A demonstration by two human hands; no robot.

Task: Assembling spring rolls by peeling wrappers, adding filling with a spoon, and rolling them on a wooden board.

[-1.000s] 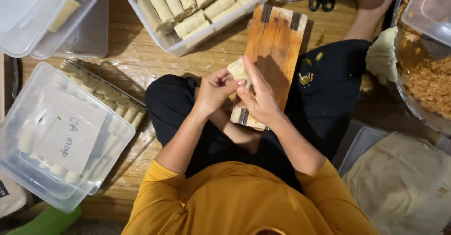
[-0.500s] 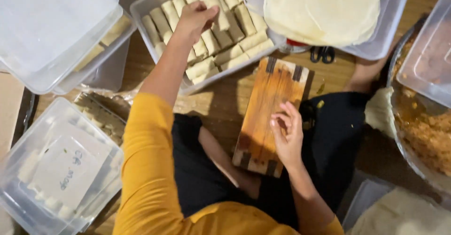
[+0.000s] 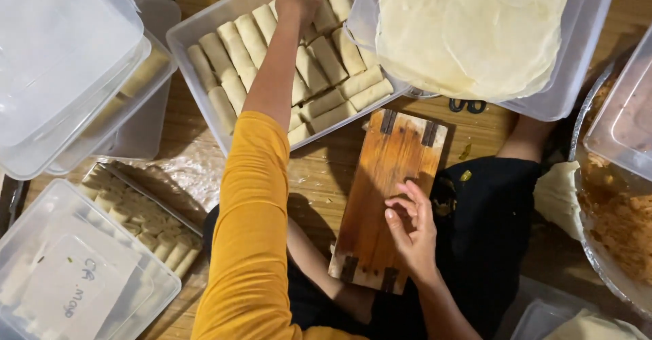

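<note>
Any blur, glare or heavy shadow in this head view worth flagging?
Head view: warm, even light; the wooden board and right hand are sharp. The left hand over the tray of rolls looks slightly soft. Mild sheen on the clear plastic lid at upper left. A soft shadow falls on the floor beside the left arm.

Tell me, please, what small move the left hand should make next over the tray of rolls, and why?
Probably draw the left hand back toward the wooden board: it rests among the rolls in the clear tray, while the board lies bare under the right hand.
</note>
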